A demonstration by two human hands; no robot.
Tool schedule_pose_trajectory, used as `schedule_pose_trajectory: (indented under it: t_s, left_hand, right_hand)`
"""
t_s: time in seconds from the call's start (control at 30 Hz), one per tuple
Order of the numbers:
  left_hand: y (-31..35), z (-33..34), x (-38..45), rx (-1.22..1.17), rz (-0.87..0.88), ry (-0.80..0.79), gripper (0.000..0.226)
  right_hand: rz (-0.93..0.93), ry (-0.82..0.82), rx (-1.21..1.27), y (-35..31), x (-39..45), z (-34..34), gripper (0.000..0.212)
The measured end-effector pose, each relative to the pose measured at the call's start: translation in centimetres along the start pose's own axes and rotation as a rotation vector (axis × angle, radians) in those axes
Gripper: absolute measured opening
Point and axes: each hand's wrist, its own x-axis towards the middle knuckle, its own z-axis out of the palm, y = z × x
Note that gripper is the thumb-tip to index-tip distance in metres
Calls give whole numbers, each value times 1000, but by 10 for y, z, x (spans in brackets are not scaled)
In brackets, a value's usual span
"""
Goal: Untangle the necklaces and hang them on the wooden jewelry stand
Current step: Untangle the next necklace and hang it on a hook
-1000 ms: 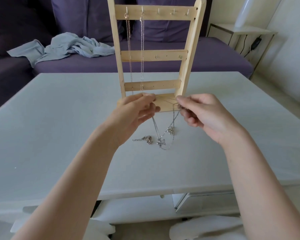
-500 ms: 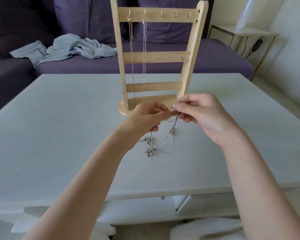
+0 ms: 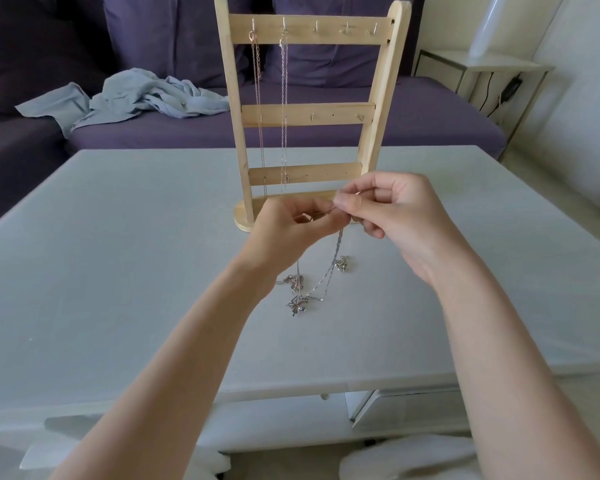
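A wooden jewelry stand (image 3: 374, 109) rises at the table's far middle, with three rails of small hooks. Two thin necklaces (image 3: 284, 98) hang from the two leftmost top hooks. Just in front of the stand's base, my left hand (image 3: 291, 226) and my right hand (image 3: 392, 209) meet and both pinch a fine silver chain. From the pinch a tangle of silver necklaces (image 3: 321, 282) hangs down, its pendants near or on the tabletop. The chain's clasp end is hidden between my fingers.
The white table (image 3: 118, 254) stretches wide on both sides. Behind it stands a purple sofa (image 3: 430, 123) with a crumpled light-blue cloth (image 3: 136, 98). At the back right a small side table (image 3: 478, 67) carries cables.
My two hands have come together in front of the stand's base, after being apart with the chain stretched between them. The hanging pendants shifted slightly.
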Motion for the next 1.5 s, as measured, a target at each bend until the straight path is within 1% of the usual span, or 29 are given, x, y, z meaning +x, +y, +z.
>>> schedule_pose_trajectory:
  t_s: [0.1,0.17,0.23,0.3,0.37,0.43,0.47,0.53,0.63,0.73,0.83,0.97,1.1,1.2,1.3,1.4,1.5]
  left_hand:
    - [-1,-5,2,-2,-28,24,16]
    - [-2,-8,2,13,-32,49,17]
    - [-3,-10,3,53,-15,77,19]
    - [-4,-11,4,70,-8,88,20]
    - [-5,-12,5,69,-19,77,19]
    - [-6,-12,5,59,-39,33,19]
    - [-7,-12,4,48,-50,-2,19]
    - [-8,-12,3,24,-65,-85,20]
    - [-8,-12,2,-45,-83,-185,20]
    - [-6,-10,2,-161,-131,-189,23]
    - [-5,-10,1,-198,-182,-165,24]
    - [-1,-9,0,-134,-186,-169,24]
    - [1,-9,0,-17,-171,-191,23]
    - [2,-9,0,-39,-180,-195,21]
    - [2,-8,0,-80,-207,-203,19]
    - [-1,-8,1,-91,-219,-196,21]
    - [-4,-13,4,-124,-249,-101,21]
  right_hand:
    - [36,-20,74,2,0,-4,4]
    - [52,-74,71,3,-1,-9,4]
    - [64,-155,0,3,-2,-12,10]
    - [94,-194,-99,3,-3,-12,16]
    - [104,-172,-206,5,-3,-12,13]
    - [102,-102,-243,7,-2,-12,5]
    - [104,-58,-211,8,-1,-13,2]
    - [117,11,-78,8,-1,-14,5]
    - [136,50,149,6,0,-15,9]
    - [164,56,330,3,0,-15,17]
    - [201,34,435,-2,-1,-13,26]
    - [210,48,435,-1,0,-8,26]
    - [150,89,390,3,1,-7,20]
    - [116,74,410,4,1,-7,18]
    - [205,12,444,9,1,2,18]
    - [323,-79,404,12,-1,12,19]
    - [338,-53,397,12,1,11,19]
